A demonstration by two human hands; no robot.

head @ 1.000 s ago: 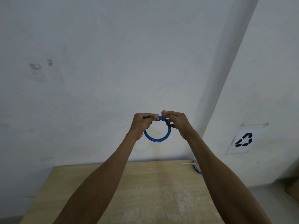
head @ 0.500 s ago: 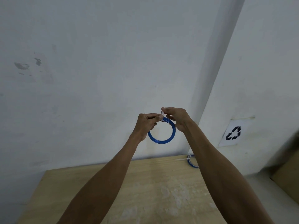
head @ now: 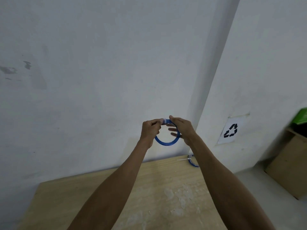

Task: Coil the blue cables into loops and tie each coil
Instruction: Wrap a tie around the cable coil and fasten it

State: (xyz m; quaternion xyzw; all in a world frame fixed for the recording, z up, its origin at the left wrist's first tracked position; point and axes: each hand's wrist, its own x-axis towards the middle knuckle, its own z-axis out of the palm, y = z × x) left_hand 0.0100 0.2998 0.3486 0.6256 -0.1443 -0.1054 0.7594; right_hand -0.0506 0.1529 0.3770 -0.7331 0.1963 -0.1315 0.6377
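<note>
Pinching with the left hand (head: 150,130), fingers curled tight, the top of a blue cable coil (head: 166,143), right beside a white tie (head: 165,121) wrapped round the strands. Holding the right hand (head: 181,128) loose at the coil's right side: fingers straight and spread, thumb up near the tie, curled round nothing. Blurred there, so contact between fingertips and cable impossible to judge. Lifted at arm's length, upright and facing the camera, in front of a pale, scuffed wall (head: 83,63) and well above a light wooden table (head: 116,188). Wound into one round loop of several turns, hanging below the left knuckles, with the right arc passing across the right palm. Spotted at the table's far right corner, partly hidden behind the right forearm: a second blue coil (head: 192,162), lying flat, its white tail (head: 182,159) pointing left across the boards. Stuck on the side wall at right: a paper sheet with a black recycling sign (head: 230,130). Lower right, beside that wall, a brown box (head: 289,166), with something green (head: 300,116) above it at the frame's edge, too blurred to name.
</note>
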